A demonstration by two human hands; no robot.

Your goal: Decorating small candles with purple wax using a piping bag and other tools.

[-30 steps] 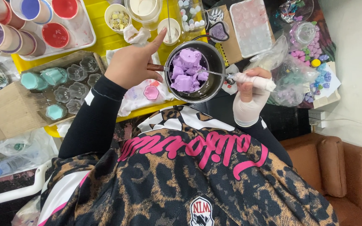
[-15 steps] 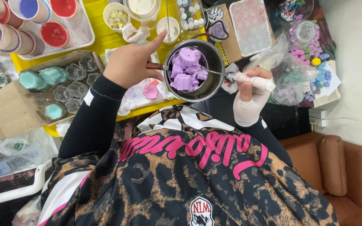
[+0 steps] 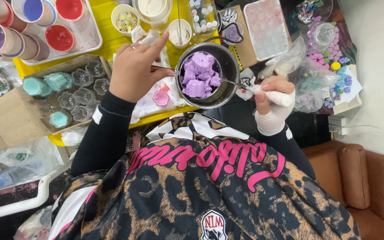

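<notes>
A small metal pot (image 3: pixel 227 66) holds several purple wax chunks (image 3: pixel 198 74). My left hand (image 3: pixel 134 66) grips the pot's handle at its left side, above a yellow tabletop (image 3: pixel 107 33). My right hand (image 3: pixel 272 102), wrapped in white at the palm, holds a thin metal stirrer (image 3: pixel 236 82) with a white-wrapped grip; its tip reaches into the pot among the chunks. A white cloth with a pink flower-shaped piece (image 3: pixel 161 98) lies just under the pot's left edge.
A tray of cups with red, blue and purple colour (image 3: pixel 32 26) sits far left. A cardboard box of clear and teal moulds (image 3: pixel 63 93) lies left. Small bowls (image 3: pixel 125 18), a pink mould tray (image 3: pixel 265 26) and bags of coloured pieces (image 3: pixel 325 66) are behind and right.
The pot and both hands have stayed nearly in place; the stirrer tip has shifted slightly among the purple chunks.
</notes>
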